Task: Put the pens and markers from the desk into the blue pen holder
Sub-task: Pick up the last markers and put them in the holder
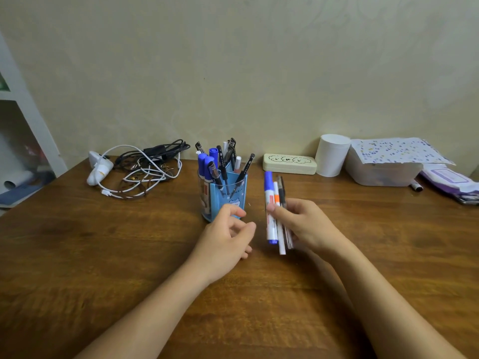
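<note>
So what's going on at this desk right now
A person is tidying pens into the blue pen holder, which already stands packed with pens and markers. The right hand grips a bunch of a blue-capped marker and a few pens, held just right of the holder. The left hand is empty, curled loosely in front of the holder. One dark marker lies far right on the desk, beside a plastic tub.

Only lettering I can spot is a dark line of print on the front of the blue pen holder [225, 193], at about 11 o'clock from the left hand [228, 235]. Too blurry to actually read though.
</note>
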